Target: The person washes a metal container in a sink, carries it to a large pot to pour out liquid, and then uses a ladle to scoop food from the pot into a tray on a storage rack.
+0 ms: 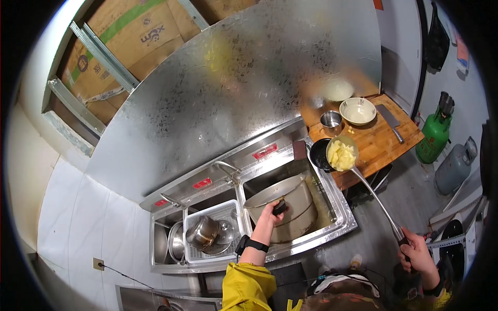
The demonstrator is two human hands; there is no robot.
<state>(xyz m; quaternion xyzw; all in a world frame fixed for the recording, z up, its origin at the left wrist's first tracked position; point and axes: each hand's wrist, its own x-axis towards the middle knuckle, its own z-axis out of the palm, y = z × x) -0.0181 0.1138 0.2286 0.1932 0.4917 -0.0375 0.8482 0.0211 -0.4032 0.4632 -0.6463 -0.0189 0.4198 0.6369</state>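
One ladle (pixel 376 199), long-handled, its bowl heaped with yellow pieces (pixel 341 154). It is held level at 2 o'clock of the sink, over the edge of a black pan (pixel 317 155) where sink meets wooden surface (pixel 386 141). The right hand (pixel 415 254), at 4 o'clock, has its fingers clenched round the far end of the handle; the level hold probably keeps the load from spilling.

One steel pot (pixel 301 215), large, stands in the right basin. One lid (pixel 275 193) is tilted up on it by its black knob, which the left hand (pixel 268 216) grasps with closed fingers; the tilt appears to leave the pot's mouth partly open.

One white basket (pixel 220 211) sits in the middle basin at 9 o'clock of the pot, holding one smaller steel pot (pixel 201 232), likely set there to drain. Two taps (pixel 228 170) stand behind the basins.

On the wooden surface: two white bowls (pixel 358 110), one steel cup (pixel 331 120), one cleaver (pixel 390 120).

Two gas cylinders on the floor at 3 o'clock, one green (pixel 434 136) and one grey (pixel 455 167).
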